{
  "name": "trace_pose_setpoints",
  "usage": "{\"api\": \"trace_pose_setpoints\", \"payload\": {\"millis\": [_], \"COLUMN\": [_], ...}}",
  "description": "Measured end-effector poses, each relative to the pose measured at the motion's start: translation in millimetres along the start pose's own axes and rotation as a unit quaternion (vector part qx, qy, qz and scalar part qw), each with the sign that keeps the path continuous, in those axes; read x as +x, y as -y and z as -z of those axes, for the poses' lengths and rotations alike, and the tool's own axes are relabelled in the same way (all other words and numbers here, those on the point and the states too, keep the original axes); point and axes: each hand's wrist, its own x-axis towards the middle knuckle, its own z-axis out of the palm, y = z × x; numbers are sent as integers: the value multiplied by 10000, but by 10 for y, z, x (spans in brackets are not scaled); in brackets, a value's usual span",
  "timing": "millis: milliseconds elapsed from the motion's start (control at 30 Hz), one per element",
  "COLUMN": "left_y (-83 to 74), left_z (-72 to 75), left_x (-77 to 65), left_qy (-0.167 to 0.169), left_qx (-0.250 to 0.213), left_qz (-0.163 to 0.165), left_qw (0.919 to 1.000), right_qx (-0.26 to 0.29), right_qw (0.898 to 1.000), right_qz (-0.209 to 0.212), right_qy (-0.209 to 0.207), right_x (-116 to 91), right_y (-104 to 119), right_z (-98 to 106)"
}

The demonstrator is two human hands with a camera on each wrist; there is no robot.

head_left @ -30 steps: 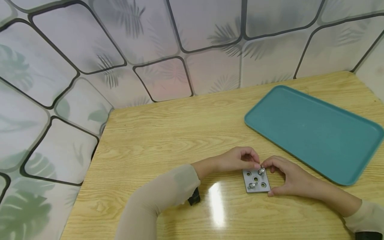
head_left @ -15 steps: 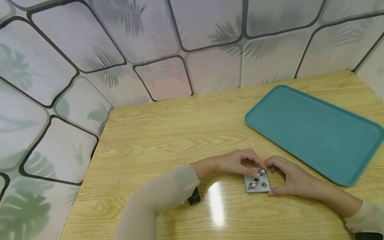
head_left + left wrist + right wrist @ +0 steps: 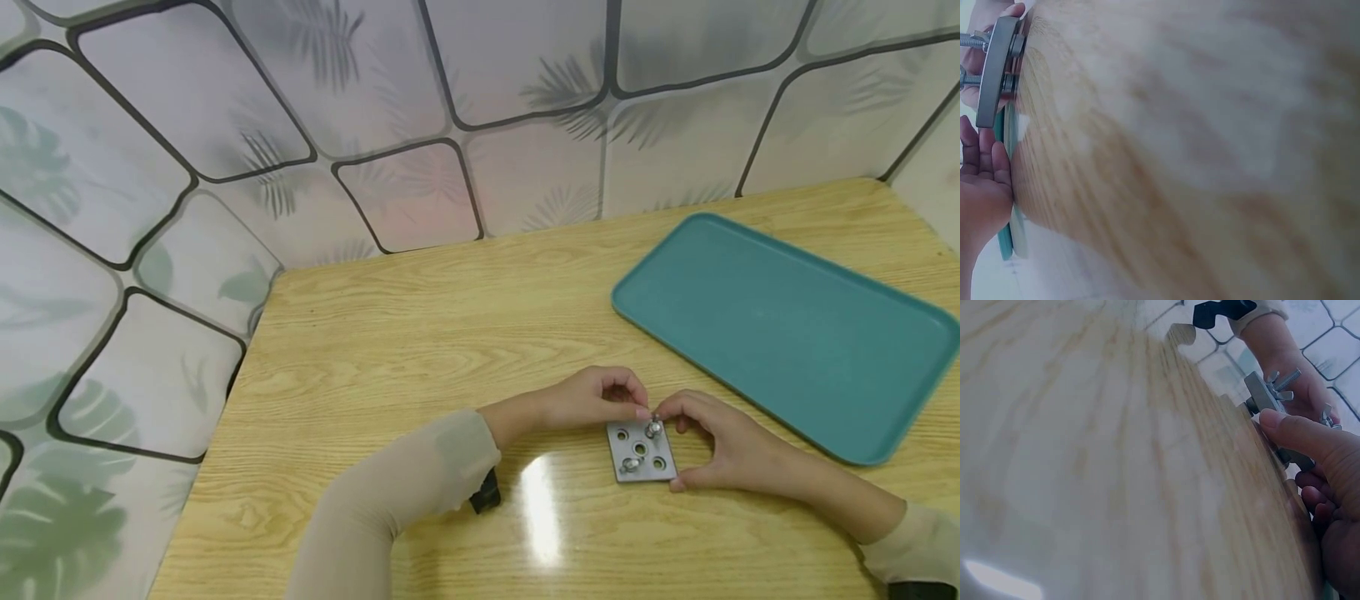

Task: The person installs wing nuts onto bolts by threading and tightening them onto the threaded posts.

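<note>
In the head view, the right hand (image 3: 738, 446) grips the edge of a metal plate (image 3: 648, 458) on the table (image 3: 420, 350), near a tray (image 3: 772, 333); the left hand (image 3: 579, 406) is at a wing nut (image 3: 653, 429), whether pinching it cannot be told. The left wrist view shows bolt heads (image 3: 1017, 45) under the plate. In the right wrist view, the right thumb (image 3: 1297, 432) presses its edge.

There are two wing nuts (image 3: 630, 464), one plate (image 3: 626, 451), one tray (image 3: 787, 333).
</note>
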Motion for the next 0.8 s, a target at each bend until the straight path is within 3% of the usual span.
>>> {"api": "trace_pose_setpoints", "payload": {"millis": [200,500,633,800], "left_y": [10,19,19,6], "left_z": [16,41,38,23], "left_x": [-17,-12,-11,-2], "left_qy": [190,882,790,368], "left_qx": [-4,821,802,382], "left_qz": [-172,-739,-637,-191], "left_qw": [9997,9900,9916,9984], "right_qx": [12,-183,-164,-137], "right_qw": [9999,9998,9998,9999], "right_qz": [-132,-75,-58,-37], "right_qy": [46,87,107,67], "right_x": [-5,-5,-10,-1], "right_y": [9,23,12,-5], "right_z": [4,19,17,11]}}
